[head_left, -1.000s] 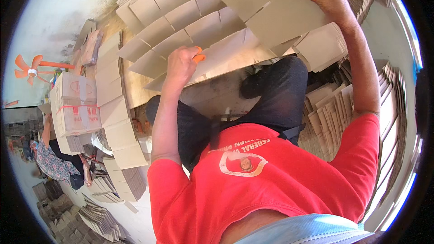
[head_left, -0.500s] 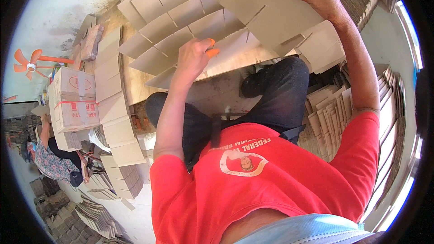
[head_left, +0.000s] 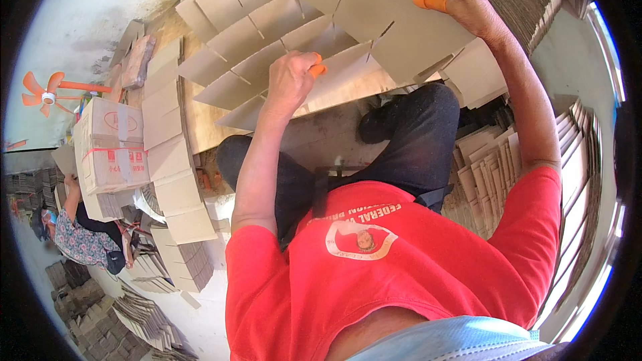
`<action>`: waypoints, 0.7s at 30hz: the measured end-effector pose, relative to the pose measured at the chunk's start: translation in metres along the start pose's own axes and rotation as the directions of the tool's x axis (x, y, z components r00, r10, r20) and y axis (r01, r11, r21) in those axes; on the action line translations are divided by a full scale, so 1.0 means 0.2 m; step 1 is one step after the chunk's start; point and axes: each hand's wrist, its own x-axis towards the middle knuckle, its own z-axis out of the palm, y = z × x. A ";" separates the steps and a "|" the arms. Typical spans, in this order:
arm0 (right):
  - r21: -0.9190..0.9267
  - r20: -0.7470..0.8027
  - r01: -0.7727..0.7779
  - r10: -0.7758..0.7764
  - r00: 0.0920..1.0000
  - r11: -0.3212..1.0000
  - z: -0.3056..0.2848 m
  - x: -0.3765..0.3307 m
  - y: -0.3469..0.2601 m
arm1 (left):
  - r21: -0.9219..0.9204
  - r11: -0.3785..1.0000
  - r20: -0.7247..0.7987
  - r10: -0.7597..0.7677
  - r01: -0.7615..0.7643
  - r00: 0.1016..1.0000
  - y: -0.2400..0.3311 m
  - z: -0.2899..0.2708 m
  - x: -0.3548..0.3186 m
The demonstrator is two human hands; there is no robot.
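Orange finger covers are on the thumb and a finger of both hands. My right hand grips the right part of a large slotted cardboard sheet, which slants over a row of thinner slotted strips. My left hand is closed in a pinch at the nearest cardboard divider strip, its fingertips partly hidden behind the hand. Several divider strips stand on edge side by side on a wooden board before my knees, their slots facing up.
Stacked cardboard rises at the far right, with more leaning pieces beside my right thigh. On the left are a taped carton, a line of cardboard flaps and an orange fan. A person in a floral top works at far left.
My right hand has come slightly nearer with the large sheet, lowering it over the strips. The left hand has barely moved and keeps its pinch.
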 end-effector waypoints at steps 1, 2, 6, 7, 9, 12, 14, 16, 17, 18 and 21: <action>-0.013 -0.007 -0.020 0.020 1.000 1.000 0.00 0.00 0.01 | 0.000 1.000 0.009 -0.015 0.015 1.000 0.01 -0.01 0.00; -0.026 -0.015 -0.040 0.040 0.999 0.999 0.00 0.00 0.01 | 0.001 1.000 0.018 -0.030 0.030 0.999 0.02 -0.01 0.00; 0.239 0.032 -0.231 0.230 0.973 0.943 -0.02 0.02 -0.04 | -0.018 0.999 -0.013 -0.037 0.036 0.999 0.02 -0.02 0.00; 0.179 0.021 -0.218 0.218 0.976 0.959 -0.01 0.02 -0.03 | -0.033 0.999 -0.022 -0.027 0.026 0.999 0.02 -0.01 0.00; 0.058 -0.001 -0.191 0.191 0.981 0.980 0.06 0.00 0.02 | -0.045 0.999 -0.022 -0.023 0.022 0.999 0.00 0.00 0.01; 0.002 0.100 -0.209 0.208 0.973 0.978 0.13 0.00 0.03 | -0.040 0.998 0.010 -0.039 0.039 0.999 0.02 -0.02 0.02; 0.027 0.127 -0.178 0.173 0.977 0.984 0.17 0.00 0.01 | -0.037 0.999 0.030 -0.036 0.037 0.999 0.03 -0.03 0.02; 0.097 0.099 -0.057 0.048 0.994 0.994 0.23 -0.01 0.05 | -0.063 0.998 0.011 -0.023 0.023 1.000 0.02 -0.02 0.02; 0.050 0.123 -0.051 0.044 0.991 0.997 0.25 -0.01 0.05 | -0.076 0.997 0.002 -0.015 0.015 1.000 0.02 -0.02 0.02; 0.002 0.146 -0.043 0.042 0.988 0.999 0.28 0.00 0.04 | -0.075 0.997 0.014 -0.025 0.026 1.000 0.02 -0.02 0.01; -0.070 0.175 -0.026 0.038 0.984 0.997 0.33 0.02 0.04 | -0.075 0.996 0.032 -0.040 0.042 0.999 0.03 -0.02 0.02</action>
